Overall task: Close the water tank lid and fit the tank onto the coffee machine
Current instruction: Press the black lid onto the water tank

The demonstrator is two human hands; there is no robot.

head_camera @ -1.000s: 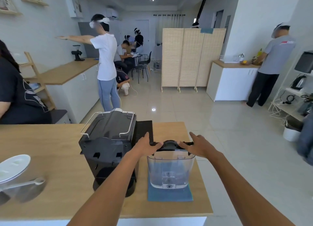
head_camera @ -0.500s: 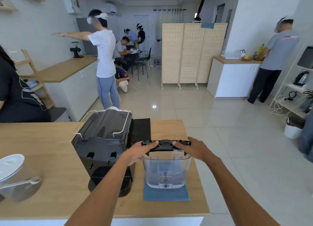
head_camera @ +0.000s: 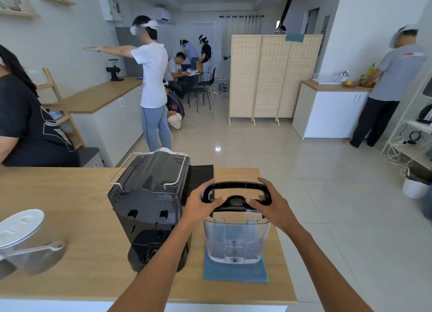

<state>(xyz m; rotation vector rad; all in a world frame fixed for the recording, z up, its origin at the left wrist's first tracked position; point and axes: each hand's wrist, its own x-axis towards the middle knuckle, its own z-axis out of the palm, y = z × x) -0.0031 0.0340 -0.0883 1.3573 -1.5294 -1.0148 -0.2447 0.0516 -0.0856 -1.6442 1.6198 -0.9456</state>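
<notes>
A blue mat [head_camera: 236,272] lies on the wooden tabletop [head_camera: 70,218]; far left of it, a white lid [head_camera: 19,226] and spoon [head_camera: 39,248].

- Open-plan kitchen-style room used as a recording space
- Wood-topped white cabinet counters [head_camera: 102,96], glossy pale tile floor [head_camera: 304,171]
- Folding woven rattan screen [head_camera: 273,77]
- Several people wearing white headsets [head_camera: 142,27]
</notes>
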